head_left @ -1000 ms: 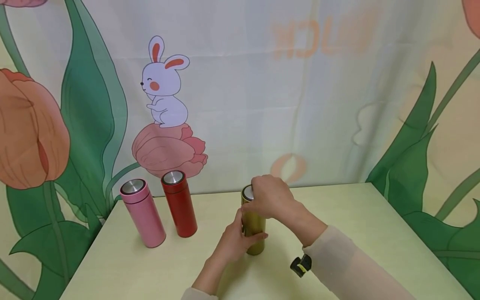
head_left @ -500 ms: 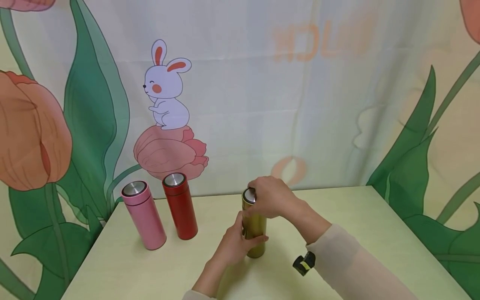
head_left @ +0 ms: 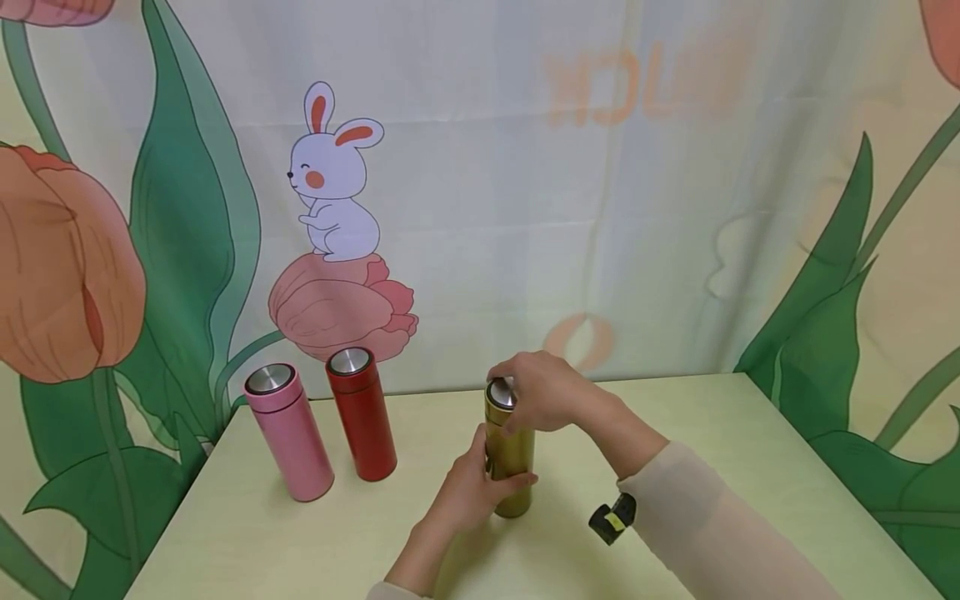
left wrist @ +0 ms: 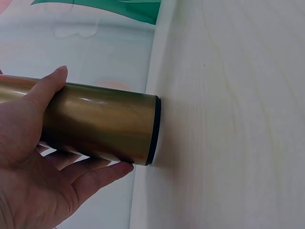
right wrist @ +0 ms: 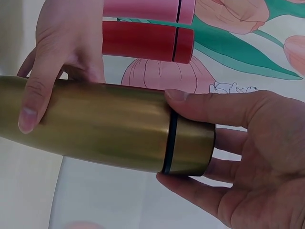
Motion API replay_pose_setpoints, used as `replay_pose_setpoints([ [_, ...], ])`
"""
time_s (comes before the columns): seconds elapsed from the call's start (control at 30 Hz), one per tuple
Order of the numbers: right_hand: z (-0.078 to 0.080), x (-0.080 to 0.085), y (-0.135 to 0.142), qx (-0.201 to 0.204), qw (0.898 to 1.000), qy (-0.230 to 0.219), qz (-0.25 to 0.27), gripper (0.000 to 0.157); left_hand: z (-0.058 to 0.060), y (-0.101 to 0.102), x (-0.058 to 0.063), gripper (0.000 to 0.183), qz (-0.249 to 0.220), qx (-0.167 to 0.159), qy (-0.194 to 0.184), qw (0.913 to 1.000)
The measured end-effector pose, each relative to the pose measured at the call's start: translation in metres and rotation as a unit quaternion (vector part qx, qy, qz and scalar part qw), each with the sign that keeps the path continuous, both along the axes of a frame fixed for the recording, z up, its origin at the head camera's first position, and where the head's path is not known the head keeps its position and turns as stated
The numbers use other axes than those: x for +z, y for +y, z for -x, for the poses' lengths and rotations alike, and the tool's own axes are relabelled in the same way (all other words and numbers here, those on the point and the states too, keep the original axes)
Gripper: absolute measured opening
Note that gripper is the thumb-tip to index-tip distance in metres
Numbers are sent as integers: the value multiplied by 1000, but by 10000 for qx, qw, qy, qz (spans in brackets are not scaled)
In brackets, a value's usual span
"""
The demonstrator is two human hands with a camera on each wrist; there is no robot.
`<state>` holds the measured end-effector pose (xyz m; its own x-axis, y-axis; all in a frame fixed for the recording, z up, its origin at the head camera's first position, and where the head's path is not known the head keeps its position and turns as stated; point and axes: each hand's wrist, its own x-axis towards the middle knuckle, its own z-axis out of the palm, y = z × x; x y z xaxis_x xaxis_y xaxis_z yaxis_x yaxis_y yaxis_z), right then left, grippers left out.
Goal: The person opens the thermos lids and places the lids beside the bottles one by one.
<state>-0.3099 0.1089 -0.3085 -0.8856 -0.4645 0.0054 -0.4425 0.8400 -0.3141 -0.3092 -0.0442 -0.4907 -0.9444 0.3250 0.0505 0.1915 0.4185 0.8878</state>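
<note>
A gold thermos bottle (head_left: pixel 512 454) stands upright on the table, its cap (head_left: pixel 500 395) topped with a silver disc. My left hand (head_left: pixel 468 487) grips the body low down, thumb across the front, as the left wrist view also shows. At the top, my right hand (head_left: pixel 546 392) holds the cap between thumb and fingers. In the right wrist view, a dark ring (right wrist: pixel 170 142) separates cap and body, and the right thumb lies across it. The bottle's base (left wrist: pixel 155 131) rests on the tabletop.
To the left stand a pink thermos bottle (head_left: pixel 292 442) and a red thermos bottle (head_left: pixel 363 421), both upright with silver-topped caps. Behind the pale table (head_left: pixel 675 467) hangs a cloth backdrop (head_left: pixel 480 183) printed with tulips and a rabbit. A black strap device (head_left: pixel 613 518) sits at the right sleeve.
My right hand has turned slightly on the cap, its thumb shifting right and uncovering more of the cap's front. The left hand keeps its grip. The whole view has shifted slightly.
</note>
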Motion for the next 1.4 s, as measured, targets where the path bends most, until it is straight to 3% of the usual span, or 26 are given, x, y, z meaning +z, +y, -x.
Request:
replay_pose_setpoints([
  [0.33, 6, 1, 7, 204, 9977, -541, 354, 64, 0, 1, -1, 84, -9, 5, 50, 10000],
  [0.6, 7, 1, 12, 372, 9956, -720, 467, 68, -1, 0, 0, 81, -4, -7, 93, 10000],
  [1.2, 5, -1, 12, 131, 9944, -859, 594, 86, -2, 1, 1, 84, 63, 14, -52, 10000],
  [1.4, 1, 1, 9, -11, 9984, -482, 286, 90, -2, 0, 1, 83, 104, -17, 46, 9999],
])
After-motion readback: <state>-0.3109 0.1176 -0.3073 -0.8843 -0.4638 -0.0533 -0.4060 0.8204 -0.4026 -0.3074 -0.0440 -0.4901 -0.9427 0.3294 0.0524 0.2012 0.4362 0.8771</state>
